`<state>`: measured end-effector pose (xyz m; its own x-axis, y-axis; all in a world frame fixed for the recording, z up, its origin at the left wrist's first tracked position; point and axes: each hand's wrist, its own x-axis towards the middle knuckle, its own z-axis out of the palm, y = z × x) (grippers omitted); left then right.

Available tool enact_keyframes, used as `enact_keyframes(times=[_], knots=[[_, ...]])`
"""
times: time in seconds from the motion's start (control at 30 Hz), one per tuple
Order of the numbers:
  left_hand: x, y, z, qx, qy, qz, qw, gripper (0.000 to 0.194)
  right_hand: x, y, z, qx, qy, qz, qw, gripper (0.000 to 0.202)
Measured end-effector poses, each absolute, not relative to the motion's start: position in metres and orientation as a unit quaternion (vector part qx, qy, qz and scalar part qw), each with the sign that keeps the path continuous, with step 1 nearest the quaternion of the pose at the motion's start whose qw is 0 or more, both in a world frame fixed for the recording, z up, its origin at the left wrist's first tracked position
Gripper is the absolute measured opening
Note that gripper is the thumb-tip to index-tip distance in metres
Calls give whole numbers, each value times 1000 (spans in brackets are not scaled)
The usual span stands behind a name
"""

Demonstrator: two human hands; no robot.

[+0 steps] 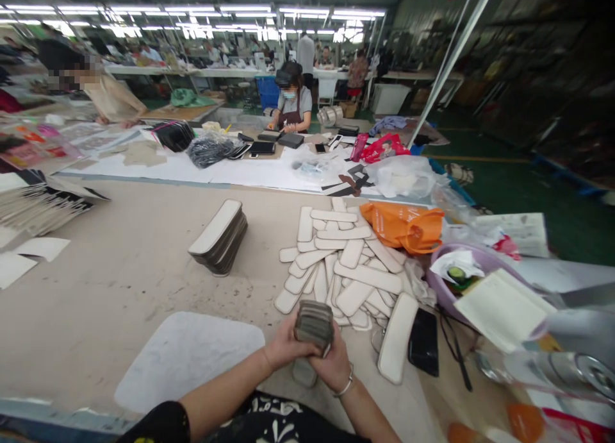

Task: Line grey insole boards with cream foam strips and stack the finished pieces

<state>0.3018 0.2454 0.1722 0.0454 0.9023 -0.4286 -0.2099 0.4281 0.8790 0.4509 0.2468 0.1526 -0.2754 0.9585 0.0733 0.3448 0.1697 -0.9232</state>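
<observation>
Close to my body, my left hand and my right hand are wrapped round a stack of dark-edged strips from both sides. The end of that stack faces up and away from me. Just beyond my hands lies a loose pile of white rounded strips with dark edges, spread across the table. To the left of the pile stands a neat stack of the same kind of strips, white face up. A single larger white strip lies to the right of my right hand.
A white rounded sheet lies front left on the table. Right of the pile are an orange bag, a black phone, a purple basin and a can. A co-worker sits across the table.
</observation>
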Motion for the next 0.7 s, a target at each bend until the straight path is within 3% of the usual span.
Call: enact_keyframes(times=[0.1, 0.23, 0.33, 0.4, 0.53, 0.7], knots=[[292, 264, 185, 321, 520, 454, 648, 56, 445, 260, 171, -452, -651, 495, 356, 79], [278, 284, 191, 196, 473, 506, 694, 55, 449, 264, 167, -394, -562, 609, 397, 66], [268, 293, 193, 123, 473, 572, 659, 59, 465, 249, 138, -502, -442, 609, 427, 59], [263, 297, 194, 91, 478, 613, 622, 57, 475, 234, 116, -560, -379, 625, 389, 66], [262, 297, 199, 56, 462, 669, 580, 44, 468, 215, 103, -565, -418, 636, 319, 75], [271, 284, 203, 13, 443, 659, 607, 31, 428, 233, 144, -440, -315, 713, 446, 79]])
